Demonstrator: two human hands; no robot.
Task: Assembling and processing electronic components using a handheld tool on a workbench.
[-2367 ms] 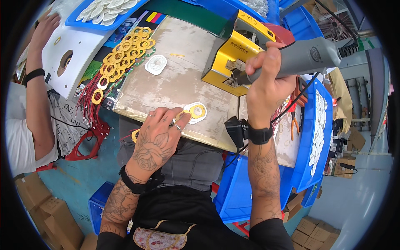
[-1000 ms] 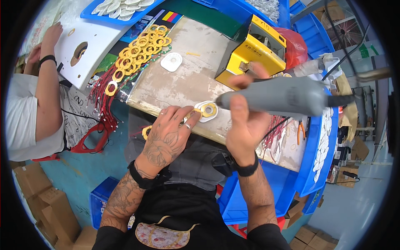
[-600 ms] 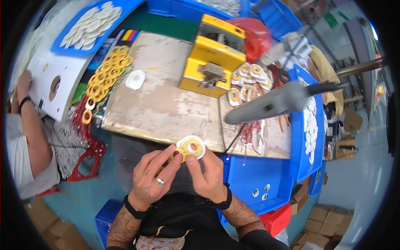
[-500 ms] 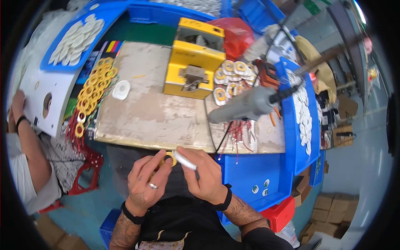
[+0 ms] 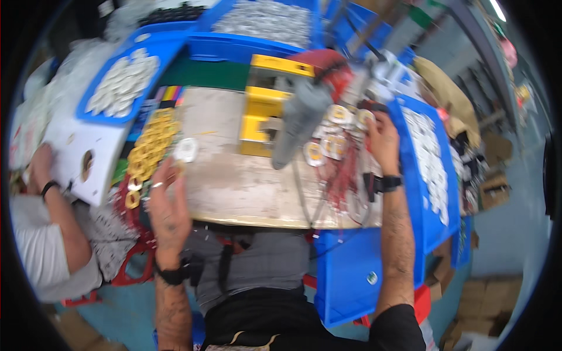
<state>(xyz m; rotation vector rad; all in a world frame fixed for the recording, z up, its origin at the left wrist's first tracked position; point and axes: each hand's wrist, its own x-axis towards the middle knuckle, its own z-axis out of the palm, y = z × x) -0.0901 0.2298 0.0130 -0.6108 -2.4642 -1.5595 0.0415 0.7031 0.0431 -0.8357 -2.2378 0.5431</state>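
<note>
The left hand (image 5: 167, 205) lies flat at the left edge of the tabletop (image 5: 234, 187), its fingers spread and released, fingertips just beside a white round disc (image 5: 186, 150) and the row of yellow rings (image 5: 149, 146). The right hand (image 5: 383, 140) reaches among the ring-and-disc pieces (image 5: 328, 146) (the picture is blurred there); whether its fingers grasp one I cannot tell. A grey power tool (image 5: 298, 120) hangs above, before the yellow machine (image 5: 263, 105).

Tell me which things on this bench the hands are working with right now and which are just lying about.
In use:
- left hand reaching by the yellow rings and a white disc
- right hand at the pile of finished ring-and-disc parts
- grey hanging power tool

Lying about:
- yellow fixture block
- blue trays of white discs
- red frame
</note>
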